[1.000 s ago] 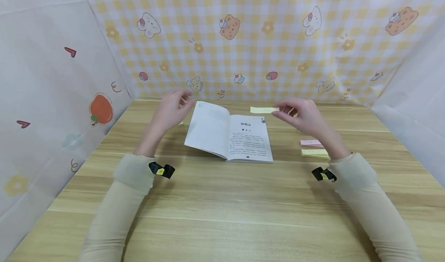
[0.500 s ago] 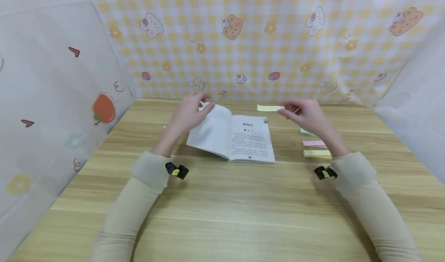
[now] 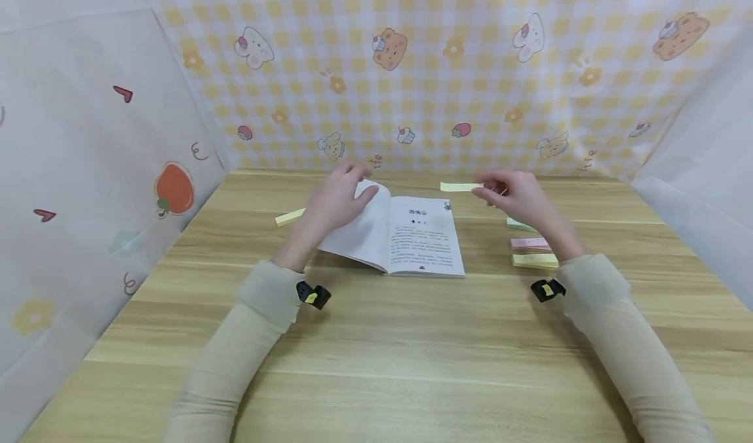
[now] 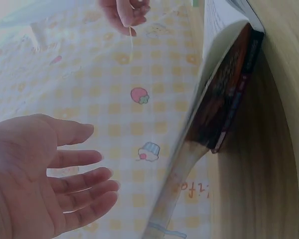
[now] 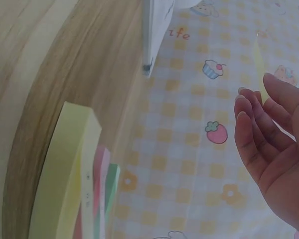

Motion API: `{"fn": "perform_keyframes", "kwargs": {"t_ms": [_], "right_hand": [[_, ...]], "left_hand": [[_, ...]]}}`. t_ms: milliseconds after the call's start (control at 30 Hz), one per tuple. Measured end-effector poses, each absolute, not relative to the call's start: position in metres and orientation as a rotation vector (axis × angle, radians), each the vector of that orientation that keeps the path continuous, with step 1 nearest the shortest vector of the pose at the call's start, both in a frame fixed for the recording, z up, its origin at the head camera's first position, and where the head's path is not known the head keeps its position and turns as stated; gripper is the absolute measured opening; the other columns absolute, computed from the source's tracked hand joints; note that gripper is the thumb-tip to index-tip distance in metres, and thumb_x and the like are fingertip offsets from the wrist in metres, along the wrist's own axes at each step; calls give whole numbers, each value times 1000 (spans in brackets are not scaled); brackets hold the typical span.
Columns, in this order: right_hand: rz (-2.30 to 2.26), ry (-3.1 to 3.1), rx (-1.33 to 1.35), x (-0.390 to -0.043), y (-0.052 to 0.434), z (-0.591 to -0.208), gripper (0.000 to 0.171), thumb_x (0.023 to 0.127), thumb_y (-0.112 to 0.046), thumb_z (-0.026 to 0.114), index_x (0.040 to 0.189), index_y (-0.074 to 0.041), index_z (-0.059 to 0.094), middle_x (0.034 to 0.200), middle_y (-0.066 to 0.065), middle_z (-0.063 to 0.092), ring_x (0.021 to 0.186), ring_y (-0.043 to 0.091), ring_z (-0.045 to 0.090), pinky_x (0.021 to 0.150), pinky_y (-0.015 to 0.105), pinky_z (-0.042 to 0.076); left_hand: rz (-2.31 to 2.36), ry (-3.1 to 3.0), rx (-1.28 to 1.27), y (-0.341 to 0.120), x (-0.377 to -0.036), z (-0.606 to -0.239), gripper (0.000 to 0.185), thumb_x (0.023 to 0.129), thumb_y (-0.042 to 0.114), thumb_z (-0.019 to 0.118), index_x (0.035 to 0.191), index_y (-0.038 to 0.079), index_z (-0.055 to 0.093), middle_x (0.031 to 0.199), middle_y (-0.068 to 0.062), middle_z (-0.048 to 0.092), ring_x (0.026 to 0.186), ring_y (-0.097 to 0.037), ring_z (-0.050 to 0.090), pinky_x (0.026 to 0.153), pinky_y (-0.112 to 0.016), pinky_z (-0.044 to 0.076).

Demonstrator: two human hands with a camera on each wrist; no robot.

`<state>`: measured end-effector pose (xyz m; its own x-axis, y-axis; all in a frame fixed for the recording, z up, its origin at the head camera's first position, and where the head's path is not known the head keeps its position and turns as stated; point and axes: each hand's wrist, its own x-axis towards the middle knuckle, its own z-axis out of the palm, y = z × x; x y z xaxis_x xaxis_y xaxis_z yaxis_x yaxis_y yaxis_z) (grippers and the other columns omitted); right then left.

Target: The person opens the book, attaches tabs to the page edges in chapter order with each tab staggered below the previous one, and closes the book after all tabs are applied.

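Observation:
An open book point(image 3: 412, 237) lies on the wooden table point(image 3: 376, 338), its right page printed. My left hand point(image 3: 347, 195) hovers over the raised left page with straight, spread fingers; the left wrist view shows that hand point(image 4: 65, 164) holding nothing, a little apart from the book point(image 4: 224, 94). My right hand point(image 3: 494, 193) is beyond the book's right corner and pinches a thin yellow sticky strip point(image 3: 460, 187). In the right wrist view the strip point(image 5: 259, 64) stands up behind the fingers point(image 5: 254, 124).
Green point(image 3: 520, 223), pink point(image 3: 529, 242) and yellow point(image 3: 534, 260) sticky-note pads lie in a row right of the book. Another yellow pad point(image 3: 290, 217) lies left of it. Patterned cloth walls close in the table at the back and on both sides.
My left hand has moved right, from beside the book to over its left page, which has lifted. My right hand still pinches the strip and has barely moved.

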<state>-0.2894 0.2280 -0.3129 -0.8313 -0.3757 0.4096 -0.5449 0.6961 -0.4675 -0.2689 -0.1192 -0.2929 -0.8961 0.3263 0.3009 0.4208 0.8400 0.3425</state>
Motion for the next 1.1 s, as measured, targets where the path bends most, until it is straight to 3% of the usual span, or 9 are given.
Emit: {"fn": "perform_keyframes", "kwargs": {"t_ms": [433,667,833,1100], "right_hand": [[867,-2713,671,-309,231,-324,25,97,-17,70,113,2,71,84,8,72,69,20,65,59,22,51],[869,-2775,671,-314,231,-330,28,99,-19,68,114,5,69,87,15,71,75,35,67,59,23,51],[862,-2807,638,-316,237,-336,27,98,-16,68,114,6,68,90,21,71,75,36,68,58,23,50],[879,-2831,620,-319,238,-339,26,98,-17,69,112,5,70,89,20,71,74,36,68,59,25,51]], "left_hand": [[-621,-2849,-596,-104,-268,-294,43,104,34,55,139,9,57,137,-13,54,121,-27,55,97,-44,49],[-626,-2888,-616,-91,-271,-296,44,105,34,55,140,9,55,143,-13,51,126,-28,53,99,-45,49],[-616,-2901,-658,-77,-272,-299,44,105,33,54,141,9,55,147,-15,48,132,-30,50,101,-48,48],[-576,-2944,-684,-51,-271,-296,45,105,34,54,143,10,54,147,-12,50,136,-29,46,103,-47,47]]}}
